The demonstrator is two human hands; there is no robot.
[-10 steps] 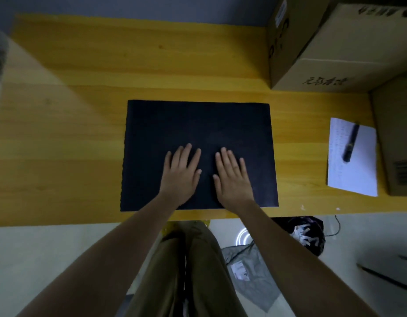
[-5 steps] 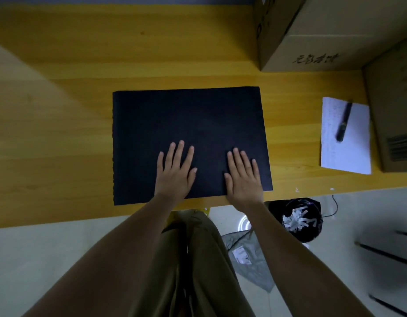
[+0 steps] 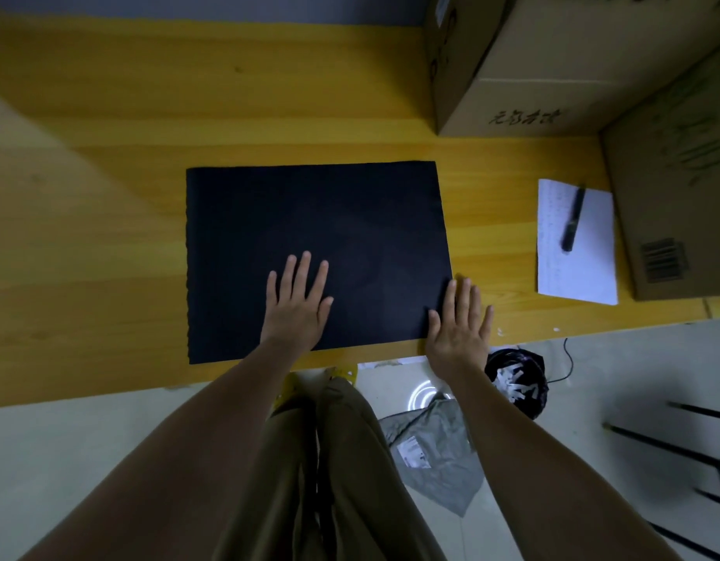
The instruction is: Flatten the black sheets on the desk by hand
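A black sheet (image 3: pixel 310 220) lies flat on the yellow wooden desk (image 3: pixel 107 236), its long sides running left to right. My left hand (image 3: pixel 297 305) rests palm down on the sheet's near middle, fingers spread. My right hand (image 3: pixel 459 321) lies palm down over the sheet's near right corner, partly on the sheet and partly on the bare desk, fingers apart. Neither hand holds anything. Whether more than one sheet is stacked there cannot be told.
Two cardboard boxes stand at the back right (image 3: pixel 532 66) and far right (image 3: pixel 674 196). A white paper (image 3: pixel 581 269) with a black pen (image 3: pixel 573 224) lies right of the sheet. Below the desk edge are my legs, a grey bag (image 3: pixel 435 451) and a black bin (image 3: pixel 516 378).
My right hand has slid to the right, from beside the left hand to the sheet's near right corner. The left hand has stayed near the middle. The camera view has shifted slightly.
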